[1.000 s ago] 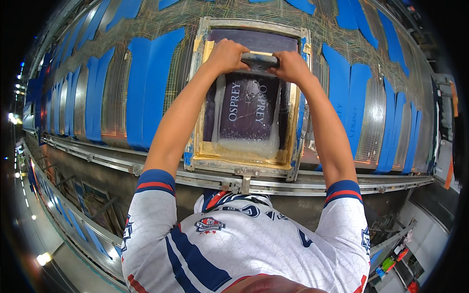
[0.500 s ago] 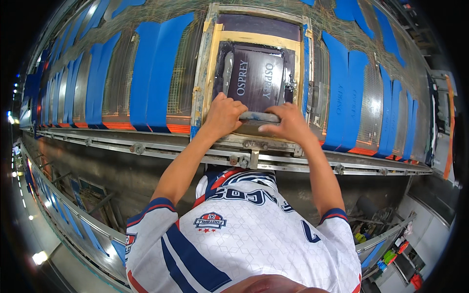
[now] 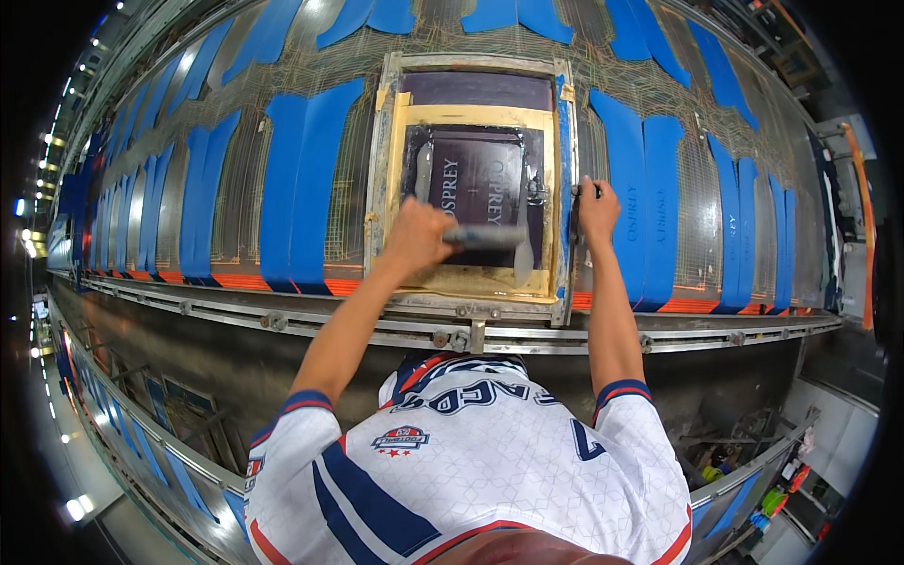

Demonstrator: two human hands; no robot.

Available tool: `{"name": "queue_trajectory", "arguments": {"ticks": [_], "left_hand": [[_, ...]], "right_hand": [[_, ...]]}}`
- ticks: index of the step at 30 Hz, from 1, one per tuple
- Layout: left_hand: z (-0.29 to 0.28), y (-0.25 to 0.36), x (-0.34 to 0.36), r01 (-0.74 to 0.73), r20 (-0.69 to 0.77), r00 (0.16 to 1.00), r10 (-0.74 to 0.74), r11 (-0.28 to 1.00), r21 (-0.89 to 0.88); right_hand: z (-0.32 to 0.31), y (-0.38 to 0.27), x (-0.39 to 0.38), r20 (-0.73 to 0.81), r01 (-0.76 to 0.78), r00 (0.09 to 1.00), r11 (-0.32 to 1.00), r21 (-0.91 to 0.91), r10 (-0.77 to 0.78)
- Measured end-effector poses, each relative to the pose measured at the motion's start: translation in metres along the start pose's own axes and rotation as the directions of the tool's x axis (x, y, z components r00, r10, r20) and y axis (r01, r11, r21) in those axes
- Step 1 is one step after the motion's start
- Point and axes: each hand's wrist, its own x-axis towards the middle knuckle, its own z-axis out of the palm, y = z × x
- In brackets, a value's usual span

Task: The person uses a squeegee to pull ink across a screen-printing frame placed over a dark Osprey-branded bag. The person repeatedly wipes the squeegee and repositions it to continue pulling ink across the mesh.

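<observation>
My left hand is closed round the left end of a squeegee, blurred by motion, over the lower part of a printing screen. Clear, glossy ink streaks the dark mesh, and pale lettering shows through it. At the screen's right side, my right hand has its fingers curled on the dark side handle. Yellowish tape borders the mesh inside the metal frame.
Blue fabric pieces lie in rows on the long printing table, left and right of the screen. Some on the right carry lettering. A metal rail with bolted stops runs along the near edge.
My right hand has left the squeegee and moved right to the screen's side handle. My left hand keeps the squeegee, now lifted and blurred. The view has shifted a little.
</observation>
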Motion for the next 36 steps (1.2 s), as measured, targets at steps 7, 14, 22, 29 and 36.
{"name": "queue_trajectory", "arguments": {"ticks": [7, 14, 22, 29, 36], "left_hand": [[-0.045, -0.077, 0.129, 0.108, -0.027, 0.994, -0.109, 0.993, -0.054], [0.012, -0.021, 0.029, -0.088, -0.277, 0.958, 0.079, 0.996, -0.019], [0.03, 0.047, -0.075, 0.042, -0.18, 0.983, -0.044, 0.999, -0.014], [-0.006, 0.057, -0.047, 0.131, 0.119, 0.981, -0.152, 0.976, 0.172], [-0.005, 0.039, -0.041, -0.016, 0.05, 0.999, 0.011, 0.993, 0.12]], "right_hand": [[-0.015, -0.029, -0.002, 0.045, -0.032, 0.999, 0.998, 0.062, 0.029], [-0.032, -0.033, 0.009, 0.11, -0.065, 0.992, 0.995, 0.073, 0.057], [-0.014, -0.014, 0.013, 0.184, -0.132, 0.978, 0.98, 0.151, 0.104], [0.02, 0.018, 0.002, 0.205, -0.139, 0.976, 0.928, 0.346, 0.07], [-0.001, 0.004, 0.001, 0.087, -0.017, 0.996, 0.958, 0.288, -0.009]]}}
